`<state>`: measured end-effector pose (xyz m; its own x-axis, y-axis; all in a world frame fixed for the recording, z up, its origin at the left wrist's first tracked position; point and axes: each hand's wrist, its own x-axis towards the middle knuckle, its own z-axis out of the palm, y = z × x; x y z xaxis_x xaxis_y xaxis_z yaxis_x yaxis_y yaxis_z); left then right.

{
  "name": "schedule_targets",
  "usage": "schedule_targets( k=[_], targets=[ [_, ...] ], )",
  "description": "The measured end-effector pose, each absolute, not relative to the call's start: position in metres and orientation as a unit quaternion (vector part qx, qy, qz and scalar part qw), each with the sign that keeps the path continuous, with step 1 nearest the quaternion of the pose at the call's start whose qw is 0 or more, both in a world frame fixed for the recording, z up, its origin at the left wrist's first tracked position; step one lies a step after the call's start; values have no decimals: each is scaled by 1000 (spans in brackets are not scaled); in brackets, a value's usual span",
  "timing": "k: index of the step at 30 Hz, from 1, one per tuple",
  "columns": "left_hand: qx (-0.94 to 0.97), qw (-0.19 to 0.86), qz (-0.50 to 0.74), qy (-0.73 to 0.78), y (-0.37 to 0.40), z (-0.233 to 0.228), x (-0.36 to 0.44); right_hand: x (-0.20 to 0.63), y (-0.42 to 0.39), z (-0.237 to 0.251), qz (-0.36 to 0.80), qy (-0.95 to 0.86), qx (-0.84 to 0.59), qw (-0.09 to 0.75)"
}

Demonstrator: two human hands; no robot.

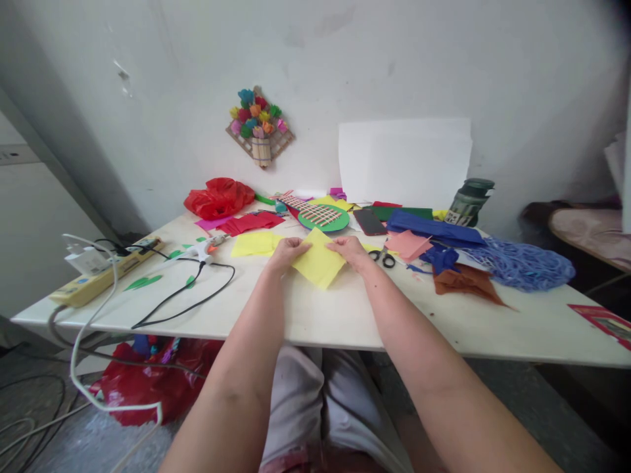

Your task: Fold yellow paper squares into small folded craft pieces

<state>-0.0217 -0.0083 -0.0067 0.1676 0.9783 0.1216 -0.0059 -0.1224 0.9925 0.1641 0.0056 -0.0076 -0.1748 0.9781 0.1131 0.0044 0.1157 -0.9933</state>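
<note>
Left hand point(287, 251): pinching the yellow paper square point(319, 265) at its left corner.
Right hand point(351, 250): gripping the opposite corner.
Paper: on the white table point(493, 322) (scissors point(383, 257) just beside).

Both hands point(288, 251) point(351, 250) on yellow paper point(319, 264)

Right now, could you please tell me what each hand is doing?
Left hand: closed on the yellow paper sheet.
Right hand: closed on the same sheet.

bright, even daylight, soft shadows, wide-angle bending and dark vignetting at the corners.
</note>
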Motion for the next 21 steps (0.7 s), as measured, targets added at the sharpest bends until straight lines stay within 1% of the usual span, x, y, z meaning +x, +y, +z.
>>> schedule_targets(
  k=[6,11,13,16,21],
  targets=[
    [548,522,500,420,-8,-7,-20,171,8,-3,446,-578,-477,489],
    [534,527,509,422,-13,-1,-18,181,11,-1,361,-563,-504,546],
    [533,530,508,420,-14,-1,-17,184,11,1,349,-554,-497,570],
    [539,542,494,414,-13,-2,-18,184,8,4,384,-549,-468,576],
    [556,553,469,406,-11,-5,-19,178,0,5,505,-579,-406,495]
  ],
)
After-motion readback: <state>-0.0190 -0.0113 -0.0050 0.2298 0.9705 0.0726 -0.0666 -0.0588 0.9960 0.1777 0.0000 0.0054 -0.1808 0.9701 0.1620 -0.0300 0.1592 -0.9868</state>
